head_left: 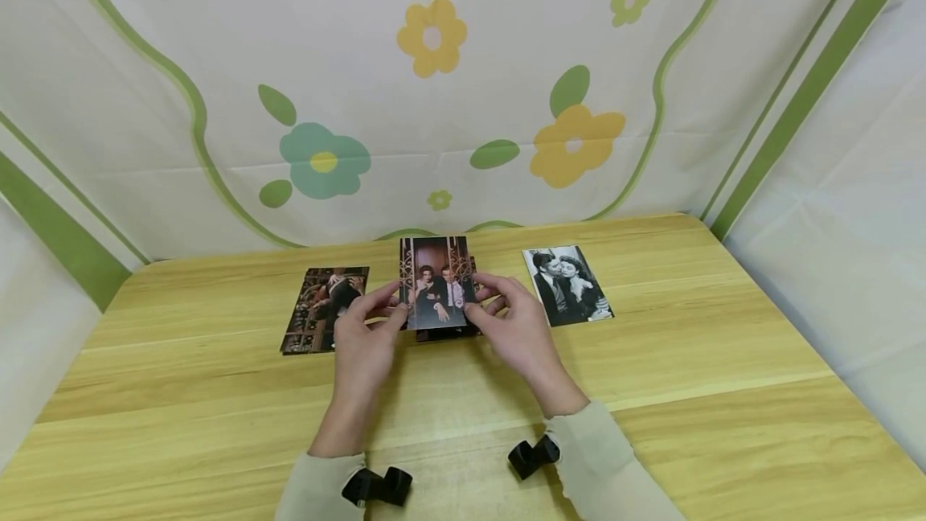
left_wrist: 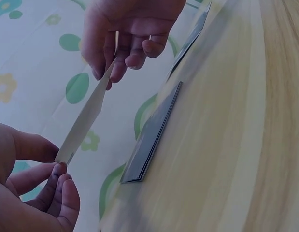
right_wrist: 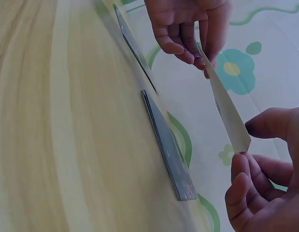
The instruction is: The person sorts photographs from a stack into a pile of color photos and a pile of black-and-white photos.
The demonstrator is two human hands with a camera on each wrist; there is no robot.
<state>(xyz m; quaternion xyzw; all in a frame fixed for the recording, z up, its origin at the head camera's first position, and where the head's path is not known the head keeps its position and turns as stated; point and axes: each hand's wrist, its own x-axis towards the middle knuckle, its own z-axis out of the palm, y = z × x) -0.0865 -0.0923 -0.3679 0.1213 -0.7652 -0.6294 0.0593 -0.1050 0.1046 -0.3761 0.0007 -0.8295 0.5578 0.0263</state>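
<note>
Both hands hold up one colour photo card (head_left: 436,284) that shows two people behind an ornate gate. My left hand (head_left: 367,336) pinches its lower left edge between thumb and fingers, and my right hand (head_left: 517,328) pinches the lower right edge the same way. In the left wrist view the photo card (left_wrist: 86,118) is seen nearly edge-on, raised off the table. Beneath it lies a small stack of photo cards (left_wrist: 151,137), mostly hidden by the held card in the head view; the same stack (right_wrist: 167,150) shows in the right wrist view.
On the left of the wooden table (head_left: 217,424) lies a dark colour photo card (head_left: 318,312), partly behind the left hand. A black-and-white photo card (head_left: 567,285) of a couple lies to the right. A flower-patterned cloth (head_left: 492,38) hangs behind the table.
</note>
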